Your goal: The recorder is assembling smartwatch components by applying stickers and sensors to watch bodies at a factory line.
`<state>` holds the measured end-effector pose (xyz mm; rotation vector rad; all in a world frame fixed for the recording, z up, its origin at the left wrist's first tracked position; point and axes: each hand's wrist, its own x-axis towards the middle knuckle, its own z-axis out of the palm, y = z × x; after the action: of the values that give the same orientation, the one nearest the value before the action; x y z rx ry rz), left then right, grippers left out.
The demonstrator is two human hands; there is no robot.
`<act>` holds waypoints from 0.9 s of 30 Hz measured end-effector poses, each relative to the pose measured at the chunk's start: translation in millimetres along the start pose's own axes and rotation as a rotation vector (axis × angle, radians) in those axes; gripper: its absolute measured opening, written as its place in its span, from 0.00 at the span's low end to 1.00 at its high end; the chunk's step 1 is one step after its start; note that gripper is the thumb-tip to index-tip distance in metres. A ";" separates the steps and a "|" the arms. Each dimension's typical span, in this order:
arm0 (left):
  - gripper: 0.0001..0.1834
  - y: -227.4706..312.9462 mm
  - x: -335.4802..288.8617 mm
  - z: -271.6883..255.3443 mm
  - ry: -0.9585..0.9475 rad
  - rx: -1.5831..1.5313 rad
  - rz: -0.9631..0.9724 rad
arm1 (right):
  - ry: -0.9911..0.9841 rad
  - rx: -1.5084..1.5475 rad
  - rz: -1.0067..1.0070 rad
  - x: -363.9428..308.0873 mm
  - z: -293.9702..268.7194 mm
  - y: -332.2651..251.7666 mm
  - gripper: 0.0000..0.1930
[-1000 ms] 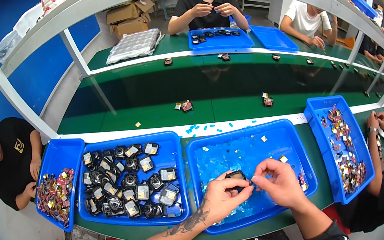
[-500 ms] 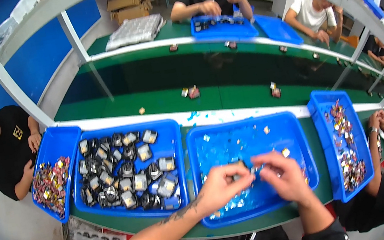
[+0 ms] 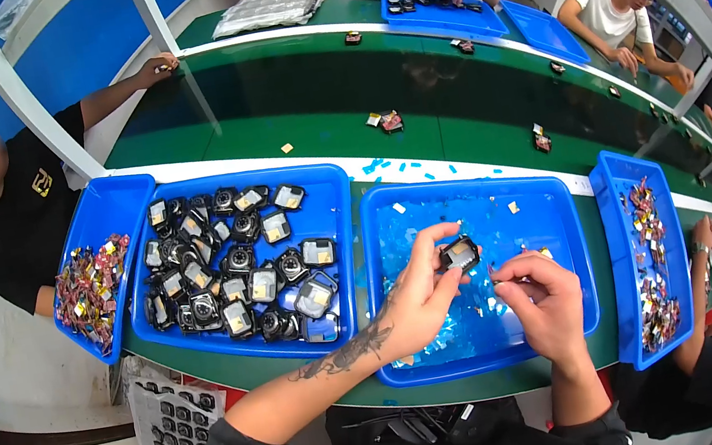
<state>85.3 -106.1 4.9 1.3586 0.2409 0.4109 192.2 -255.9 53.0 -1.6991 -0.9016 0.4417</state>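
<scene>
Above the middle blue tray, my left hand holds a small black watch-like case between thumb and fingers. A grey and tan rectangular face on the case is turned up. Just to its right, my right hand is closed in a pinch, apart from the case. Whatever sits at its fingertips is too small to name. Scraps of blue film and a few little pale pieces lie in the tray below. Left of it, a blue tray holds several similar black cases.
Narrow blue bins with small red and yellow parts stand at far left and right. Beyond a white ledge runs a green conveyor belt carrying scattered parts. People work across the belt and on both sides. White frame posts rise at left.
The black case now shows in my left hand, and my hands have moved apart. The view has shifted. The person at left has stretched an arm over to the belt's edge.
</scene>
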 end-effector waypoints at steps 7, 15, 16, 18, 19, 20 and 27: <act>0.25 9.6 -4.4 0.5 -0.133 -0.215 -0.061 | 0.063 -0.285 -0.186 5.9 16.3 -4.6 0.06; 0.23 11.5 -6.2 1.6 -0.184 -0.220 -0.093 | 0.077 -0.258 -0.024 5.4 15.4 -21.3 0.05; 0.22 14.2 -5.3 1.8 -0.195 -0.244 -0.134 | 0.062 -0.314 -0.073 6.8 13.6 -20.7 0.05; 0.20 12.9 -6.6 1.5 -0.191 -0.193 -0.136 | 0.047 -0.370 -0.122 5.0 12.5 -19.2 0.05; 0.19 9.6 -6.1 0.9 -0.203 -0.202 -0.118 | 0.043 -0.374 -0.132 5.8 13.0 -17.7 0.05; 0.19 7.2 -5.5 0.5 -0.215 -0.211 -0.099 | 0.038 -0.377 -0.142 7.1 13.4 -17.1 0.05; 0.19 6.0 -6.1 -0.1 -0.220 -0.151 -0.100 | 0.037 -0.389 -0.114 7.8 12.8 -17.4 0.04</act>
<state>78.9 -107.7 10.3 1.2264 0.0924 0.1897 182.4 -239.9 66.4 -1.9860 -1.1031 0.1627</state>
